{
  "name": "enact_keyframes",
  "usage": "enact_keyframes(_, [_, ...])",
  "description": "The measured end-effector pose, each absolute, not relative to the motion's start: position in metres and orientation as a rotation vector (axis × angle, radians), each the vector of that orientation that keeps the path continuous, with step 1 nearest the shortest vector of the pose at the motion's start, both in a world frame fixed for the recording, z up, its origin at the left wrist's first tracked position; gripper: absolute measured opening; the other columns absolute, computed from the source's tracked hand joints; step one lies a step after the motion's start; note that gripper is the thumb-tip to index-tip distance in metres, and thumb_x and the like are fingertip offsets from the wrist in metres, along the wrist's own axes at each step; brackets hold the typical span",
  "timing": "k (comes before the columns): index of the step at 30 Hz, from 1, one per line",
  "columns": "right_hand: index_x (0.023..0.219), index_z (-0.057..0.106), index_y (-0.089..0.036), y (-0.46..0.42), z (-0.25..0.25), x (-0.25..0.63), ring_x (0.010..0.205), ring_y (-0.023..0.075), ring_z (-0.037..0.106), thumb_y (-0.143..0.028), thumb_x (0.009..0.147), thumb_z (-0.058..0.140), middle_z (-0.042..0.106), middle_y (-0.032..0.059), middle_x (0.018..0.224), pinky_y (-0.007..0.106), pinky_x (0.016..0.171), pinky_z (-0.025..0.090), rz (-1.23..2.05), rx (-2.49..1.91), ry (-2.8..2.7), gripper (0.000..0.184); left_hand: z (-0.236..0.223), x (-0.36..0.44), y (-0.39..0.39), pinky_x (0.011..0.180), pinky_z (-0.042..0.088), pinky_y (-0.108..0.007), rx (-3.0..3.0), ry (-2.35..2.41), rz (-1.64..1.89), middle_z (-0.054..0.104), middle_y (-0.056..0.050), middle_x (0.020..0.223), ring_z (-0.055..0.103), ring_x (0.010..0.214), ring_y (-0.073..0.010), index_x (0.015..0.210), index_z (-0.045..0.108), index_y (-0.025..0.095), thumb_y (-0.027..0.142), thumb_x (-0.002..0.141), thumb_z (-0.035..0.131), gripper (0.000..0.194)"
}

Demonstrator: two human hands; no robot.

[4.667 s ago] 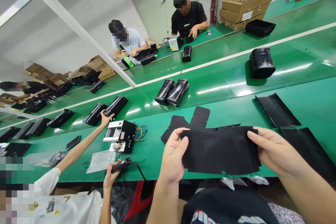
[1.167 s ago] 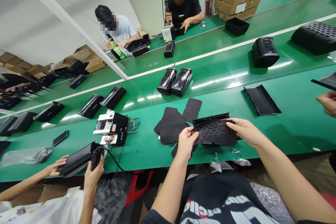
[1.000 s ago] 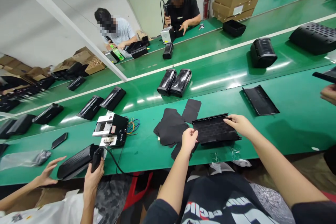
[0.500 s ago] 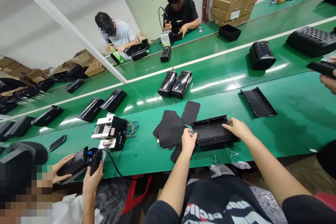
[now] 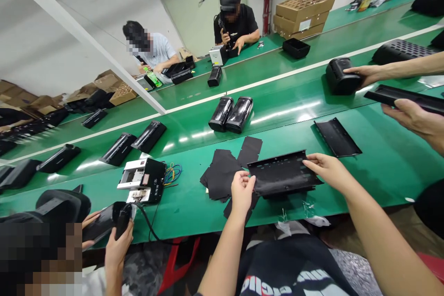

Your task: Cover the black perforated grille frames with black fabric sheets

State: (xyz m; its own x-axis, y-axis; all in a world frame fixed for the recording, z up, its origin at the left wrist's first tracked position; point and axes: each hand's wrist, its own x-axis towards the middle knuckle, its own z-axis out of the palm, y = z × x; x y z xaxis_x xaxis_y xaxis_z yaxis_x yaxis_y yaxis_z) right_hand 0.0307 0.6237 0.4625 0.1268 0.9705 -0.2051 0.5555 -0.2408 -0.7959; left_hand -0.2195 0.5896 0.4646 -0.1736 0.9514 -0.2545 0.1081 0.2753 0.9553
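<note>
A black plastic shell (image 5: 282, 173), long and shallow like a trough, is tilted between my two hands with its hollow side toward me. My left hand (image 5: 243, 187) is closed on its left end, thumb and fingers pinching the edge. At the other end, my right hand (image 5: 322, 169) grips the upper right corner. Something dark lies beneath the shell, mostly hidden by it. Just left of it, close to my left hand, is a fanned pile of thin black sheets (image 5: 221, 176). A similar black shell (image 5: 336, 138) rests on the green table to the right.
At left stands a white-and-black machine (image 5: 143, 178) with coloured wires. A co-worker beside it holds a black housing (image 5: 100, 226). Two black housings (image 5: 231, 113) sit on the green belt (image 5: 284, 101). From the right, another person's hands reach in, one touching a housing (image 5: 342, 76).
The shell has tilted, its far edge raised, so a row of slots along that wall now shows. At right, another person's arm has reached to a housing on the belt.
</note>
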Motion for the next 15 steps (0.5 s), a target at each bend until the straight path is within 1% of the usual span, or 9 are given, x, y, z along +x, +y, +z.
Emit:
enact_keyframes(3, [0.086, 0.059, -0.016, 0.612, 0.495, 0.029, 0.076, 0.0217, 0.061, -0.046, 0.066, 0.056, 0.066, 0.0072, 0.079, 0.030, 0.065, 0.049, 1.017, -1.731, -1.347, 0.036, 0.495, -0.226, 0.582, 0.050, 0.040, -0.018, 1.038, 1.503, 1.149, 0.049, 0.003, 0.063, 0.046, 0.051, -0.0060, 0.083, 0.048, 0.017, 0.032, 0.067, 0.059, 0.025])
enact_keyframes(7, [0.081, 0.060, -0.018, 0.604, 0.520, 0.023, 0.069, 0.0205, 0.060, -0.047, 0.062, 0.060, 0.064, 0.0049, 0.071, 0.030, 0.060, 0.050, 0.962, -1.704, -1.246, 0.035, 0.520, -0.229, 0.576, 0.054, 0.041, -0.018, 1.074, 1.479, 1.186, 0.048, 0.002, 0.066, 0.047, 0.057, -0.0067, 0.086, 0.048, 0.017, 0.029, 0.069, 0.058, 0.024])
enact_keyframes(12, [0.077, 0.061, -0.019, 0.603, 0.525, 0.020, 0.061, 0.0183, 0.058, -0.051, 0.058, 0.062, 0.061, 0.0033, 0.065, 0.029, 0.052, 0.048, 0.958, -1.679, -1.196, 0.038, 0.525, -0.230, 0.574, 0.056, 0.041, -0.018, 1.101, 1.466, 1.192, 0.048, 0.002, 0.067, 0.047, 0.059, -0.0073, 0.089, 0.048, 0.017, 0.029, 0.067, 0.060, 0.027])
enact_keyframes(15, [0.080, 0.060, -0.018, 0.602, 0.520, 0.022, 0.051, 0.0147, 0.053, -0.054, 0.055, 0.063, 0.060, 0.0032, 0.064, 0.028, 0.045, 0.045, 1.039, -1.661, -1.178, 0.043, 0.520, -0.232, 0.576, 0.056, 0.041, -0.018, 1.084, 1.463, 1.163, 0.047, 0.003, 0.065, 0.046, 0.058, -0.0072, 0.089, 0.048, 0.017, 0.029, 0.064, 0.062, 0.031])
